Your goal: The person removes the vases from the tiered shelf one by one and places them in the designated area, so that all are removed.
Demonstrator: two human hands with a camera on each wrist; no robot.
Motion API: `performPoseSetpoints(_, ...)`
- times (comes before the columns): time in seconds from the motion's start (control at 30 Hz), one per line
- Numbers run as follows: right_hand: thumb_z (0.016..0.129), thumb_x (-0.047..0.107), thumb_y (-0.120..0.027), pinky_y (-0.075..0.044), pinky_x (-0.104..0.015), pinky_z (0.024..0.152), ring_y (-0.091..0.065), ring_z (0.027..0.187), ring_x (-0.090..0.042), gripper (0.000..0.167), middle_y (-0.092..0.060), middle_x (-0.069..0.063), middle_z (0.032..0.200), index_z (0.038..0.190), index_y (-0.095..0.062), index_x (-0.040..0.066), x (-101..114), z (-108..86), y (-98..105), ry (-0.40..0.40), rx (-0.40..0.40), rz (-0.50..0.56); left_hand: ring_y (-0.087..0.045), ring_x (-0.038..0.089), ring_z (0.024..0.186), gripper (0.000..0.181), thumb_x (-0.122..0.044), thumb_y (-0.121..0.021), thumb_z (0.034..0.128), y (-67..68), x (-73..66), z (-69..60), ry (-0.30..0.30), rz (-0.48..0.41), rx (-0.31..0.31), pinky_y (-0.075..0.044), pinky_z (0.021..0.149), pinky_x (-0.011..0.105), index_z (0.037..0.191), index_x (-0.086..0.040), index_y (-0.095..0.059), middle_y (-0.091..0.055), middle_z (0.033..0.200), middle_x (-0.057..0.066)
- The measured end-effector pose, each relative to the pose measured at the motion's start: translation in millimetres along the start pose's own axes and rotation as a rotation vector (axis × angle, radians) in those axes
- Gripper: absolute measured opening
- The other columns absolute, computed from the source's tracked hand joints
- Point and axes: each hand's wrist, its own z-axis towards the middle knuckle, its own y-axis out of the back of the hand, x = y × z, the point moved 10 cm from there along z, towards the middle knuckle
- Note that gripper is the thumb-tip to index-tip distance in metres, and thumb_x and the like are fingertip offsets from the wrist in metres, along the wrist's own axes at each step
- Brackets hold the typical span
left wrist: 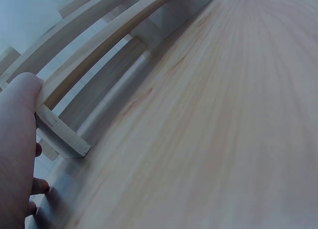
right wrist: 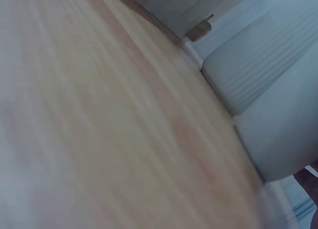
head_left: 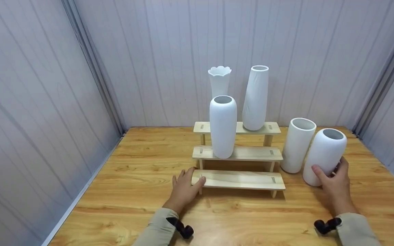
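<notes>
My right hand [head_left: 336, 184] holds a white vase [head_left: 324, 155] with a rounded shoulder, thumb on its near side and fingers partly hidden behind it. The vase stands on the wooden table, and its lower part [right wrist: 278, 124] shows in the right wrist view. My left hand [head_left: 185, 188] grips the left end of a three-step wooden display stand [head_left: 241, 180], thumb over the lowest board. In the left wrist view the thumb [left wrist: 22, 92] lies on the board's end, other fingers beyond it. A straight cylindrical vase [head_left: 296, 147] stands just left of the held vase.
A tall rounded vase [head_left: 223, 130] stands on the middle step. On the top step are a tapered vase [head_left: 255, 99] and a scalloped-rim vase [head_left: 219, 83], the latter partly hidden. Pale panel walls [head_left: 166, 61] enclose the table [head_left: 132, 191] at the back and sides.
</notes>
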Motion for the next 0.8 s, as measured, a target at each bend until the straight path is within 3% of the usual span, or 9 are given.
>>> performPoseSetpoints(0.37,0.092,0.032,-0.071,-0.033,-0.039,0.115,-0.042,0.135,-0.025,0.076,-0.040,-0.010,0.151,0.155,-0.029,0.022,56,-3.2,31,0.065,-0.247,0.132,-0.026,0.045,0.148,0.077,-0.065,-0.046,0.0983,1.4,-1.4,-0.4,0.012,0.012,0.007,0.002,0.118,0.067,0.151,-0.009,-0.045,-0.046,0.154,0.010)
performPoseSetpoints(0.8,0.091,0.028,-0.068,-0.026,-0.025,0.117,-0.038,0.138,-0.018,0.067,-0.039,-0.007,0.146,0.148,-0.035,0.014,114,-21.0,37,0.210,-0.381,0.163,-0.026,0.044,0.148,0.078,-0.067,-0.046,0.0976,0.8,1.3,0.1,0.016,0.015,0.003,0.002,0.118,0.067,0.151,-0.010,-0.045,-0.048,0.153,0.010)
